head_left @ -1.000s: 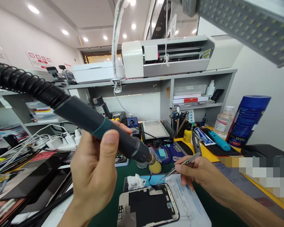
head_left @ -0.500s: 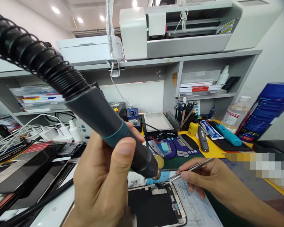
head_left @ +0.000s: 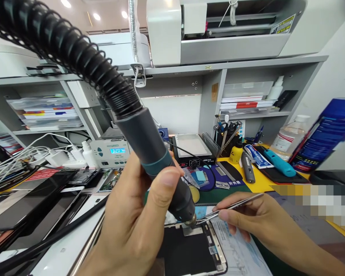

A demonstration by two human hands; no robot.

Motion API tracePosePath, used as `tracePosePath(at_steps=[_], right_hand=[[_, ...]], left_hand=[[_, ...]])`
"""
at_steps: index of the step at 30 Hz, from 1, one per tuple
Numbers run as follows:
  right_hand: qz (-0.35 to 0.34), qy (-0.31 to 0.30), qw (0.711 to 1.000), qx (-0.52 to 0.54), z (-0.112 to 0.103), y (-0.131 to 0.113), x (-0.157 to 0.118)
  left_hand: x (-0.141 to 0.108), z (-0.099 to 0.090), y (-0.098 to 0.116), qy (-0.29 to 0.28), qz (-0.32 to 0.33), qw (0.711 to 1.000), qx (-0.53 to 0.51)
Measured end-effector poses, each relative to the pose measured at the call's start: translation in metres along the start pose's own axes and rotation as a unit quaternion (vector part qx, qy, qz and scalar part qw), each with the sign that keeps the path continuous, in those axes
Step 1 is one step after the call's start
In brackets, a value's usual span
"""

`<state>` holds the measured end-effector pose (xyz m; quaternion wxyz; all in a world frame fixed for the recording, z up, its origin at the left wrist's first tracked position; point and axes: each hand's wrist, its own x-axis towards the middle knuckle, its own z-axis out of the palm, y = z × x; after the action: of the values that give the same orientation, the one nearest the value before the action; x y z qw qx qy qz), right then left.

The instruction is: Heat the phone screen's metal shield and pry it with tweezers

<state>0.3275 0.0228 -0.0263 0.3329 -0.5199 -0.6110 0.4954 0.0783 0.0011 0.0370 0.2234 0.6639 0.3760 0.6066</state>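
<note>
Nozzle (head_left: 191, 221) has dropped over the last second, from in front of the yellow tin (head_left: 194, 195) to the top edge of the flat panel (head_left: 186, 251); tweezers (head_left: 248, 200) tips have come off the blue strip (head_left: 200, 212) to right beside it.

Left hand (head_left: 139, 218), 7 o'clock in view: wrapped round the hot-air gun (head_left: 142, 134). Right hand (head_left: 245, 218), 4 o'clock: tweezers pinched, pointing in from about 2-3 o'clock. Can't tell what the tips grip, if anything; nozzle crowds the spot. Panel at 6 o'clock, on the printed sheet (head_left: 241, 249), nozzle at its 12. Control unit (head_left: 109, 152) at 9 o'clock, display reads about 320.

Risks, my read: if that's the air temp, dwelling this close could scorch the panel edge or lift its backing. Tweezers slip = gouge. Stiff hose pulling could knock nozzle into tips. Neither hand visibly pins the panel, so it could skate on the paper.
</note>
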Motion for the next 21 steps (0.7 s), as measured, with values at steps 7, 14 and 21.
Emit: tracePosePath(at_steps=[7, 14, 21], right_hand=[[0.005, 0.002, 1.0, -0.015, -0.0008, 0.0043, -0.002], [-0.013, 0.005, 1.0, -0.023, -0.0014, 0.004, -0.0042], [-0.027, 0.006, 0.999, -0.029, 0.0008, 0.0015, -0.0019]], left_hand=[[-0.0019, -0.0008, -0.0058, 0.023, -0.014, 1.0, -0.01], [-0.0018, -0.0005, -0.0093, 0.019, -0.024, 0.998, -0.05], [-0.0025, 0.0028, -0.0083, 0.023, -0.022, 0.998, -0.047]])
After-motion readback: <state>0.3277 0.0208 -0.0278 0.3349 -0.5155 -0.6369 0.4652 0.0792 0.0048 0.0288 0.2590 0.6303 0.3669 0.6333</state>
